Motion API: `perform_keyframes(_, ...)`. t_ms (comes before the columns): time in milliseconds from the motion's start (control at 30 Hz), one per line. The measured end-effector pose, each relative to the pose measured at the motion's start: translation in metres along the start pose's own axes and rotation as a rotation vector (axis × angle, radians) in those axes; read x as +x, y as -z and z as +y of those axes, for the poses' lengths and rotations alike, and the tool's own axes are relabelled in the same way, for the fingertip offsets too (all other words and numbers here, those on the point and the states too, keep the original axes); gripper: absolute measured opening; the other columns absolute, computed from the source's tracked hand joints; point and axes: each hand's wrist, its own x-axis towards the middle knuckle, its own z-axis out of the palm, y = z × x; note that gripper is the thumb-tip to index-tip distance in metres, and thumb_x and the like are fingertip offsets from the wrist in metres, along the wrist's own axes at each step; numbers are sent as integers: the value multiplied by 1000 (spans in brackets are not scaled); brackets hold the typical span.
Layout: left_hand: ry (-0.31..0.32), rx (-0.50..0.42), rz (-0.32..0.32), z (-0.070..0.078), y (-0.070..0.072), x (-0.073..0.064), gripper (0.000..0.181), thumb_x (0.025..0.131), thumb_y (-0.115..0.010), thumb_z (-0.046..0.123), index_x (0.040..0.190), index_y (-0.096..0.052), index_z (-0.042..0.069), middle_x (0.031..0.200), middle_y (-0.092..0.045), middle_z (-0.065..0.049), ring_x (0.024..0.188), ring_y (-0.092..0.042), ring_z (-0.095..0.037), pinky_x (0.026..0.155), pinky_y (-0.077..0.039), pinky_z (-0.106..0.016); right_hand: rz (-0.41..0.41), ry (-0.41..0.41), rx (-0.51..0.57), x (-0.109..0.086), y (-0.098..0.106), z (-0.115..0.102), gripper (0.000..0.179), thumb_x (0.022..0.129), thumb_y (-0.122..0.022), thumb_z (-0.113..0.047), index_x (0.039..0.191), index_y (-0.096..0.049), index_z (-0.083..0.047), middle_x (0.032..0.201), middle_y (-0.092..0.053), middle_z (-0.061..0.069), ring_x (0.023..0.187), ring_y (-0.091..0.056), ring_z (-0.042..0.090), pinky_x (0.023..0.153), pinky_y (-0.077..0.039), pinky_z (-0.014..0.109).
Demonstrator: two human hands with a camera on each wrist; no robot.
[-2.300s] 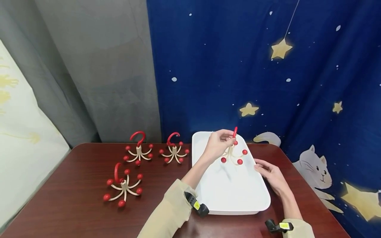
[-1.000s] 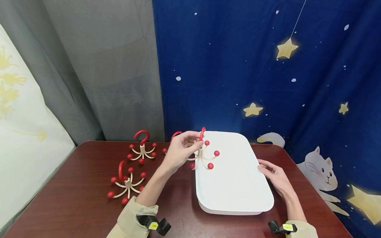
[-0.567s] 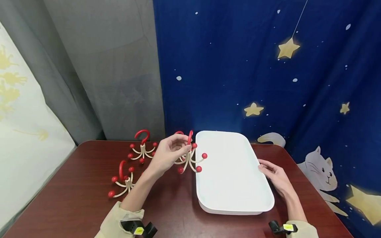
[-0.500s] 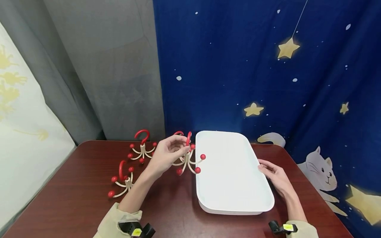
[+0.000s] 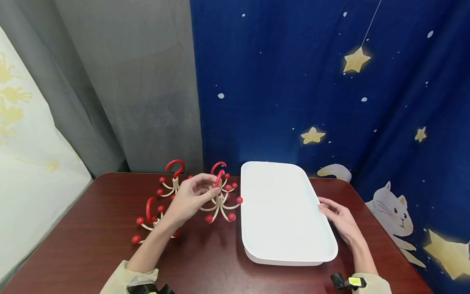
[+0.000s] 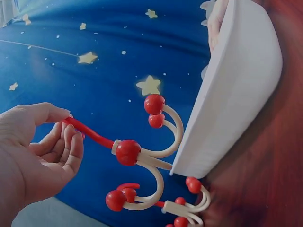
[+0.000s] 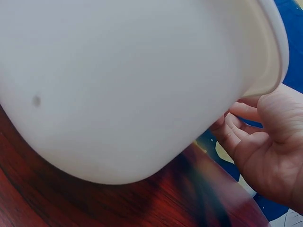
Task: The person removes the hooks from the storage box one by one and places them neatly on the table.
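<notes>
My left hand (image 5: pixel 188 199) pinches the red hook of a multi-arm hanger (image 5: pixel 219 201) between thumb and fingers. Cream arms tipped with red balls spread below the hook; it hangs upright, seemingly just above the table. A matching hanger (image 5: pixel 218 164) stands close behind it, partly hidden. In the left wrist view, the held hanger (image 6: pixel 127 152) is beside the white tray (image 6: pixel 241 90). At the right edge of the tray (image 5: pixel 288 212), my right hand (image 5: pixel 342 221) rests its thumb and fingertips against the side. The right wrist view shows loosely bent fingers under the rim.
Two more hangers stand on the left of the dark wooden table (image 5: pixel 205 265): one at the back (image 5: pixel 175 179), one nearer (image 5: pixel 148 210), partly behind my left forearm. A blue star-patterned curtain (image 5: pixel 257 102) and a grey curtain (image 5: pixel 147 102) hang beyond the back edge.
My left hand has carried the hanger from over the tray leftward and lower, to in front of the back-middle hanger. The right hand has stayed at the tray's edge.
</notes>
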Motion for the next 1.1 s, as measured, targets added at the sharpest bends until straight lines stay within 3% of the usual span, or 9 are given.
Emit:
perform_keyframes(267,-10,36,-7,-16,6,-9,24,91,-71,0,112,-63,-8,96,-66,-14,80,-66,-16,72,-53,-21,0,6,-6,0,0,-1,55,101,-65,-23,142,-48,10,103,-70,-4,88,-64,8,74,-55,24)
perform_keyframes(433,-3,43,-29,-25,7,-15,23,91,-71,0,112,-63,-8,96,-66,-17,83,-67,-24,72,-54,-22,0,3,-10,1,1,-2,55,101,-65,-23,142,-48,10,103,-70,-5,87,-64,8,74,-55,23)
perform_keyframes(700,1,61,-37,-38,8,-24,24,91,-71,-1,111,-62,-10,96,-65,-14,83,-64,-15,73,-53,-21,-5,4,-9,2,0,0,55,101,-65,-24,142,-48,10,103,-70,-5,87,-65,8,74,-56,23)
perform_keyframes(1100,32,74,-31,-46,10,-34,25,91,-72,-1,111,-61,-10,96,-65,-13,84,-63,-15,74,-53,-21,-2,10,-6,0,1,0,55,101,-64,-23,142,-48,11,103,-70,-5,88,-65,8,75,-55,23)
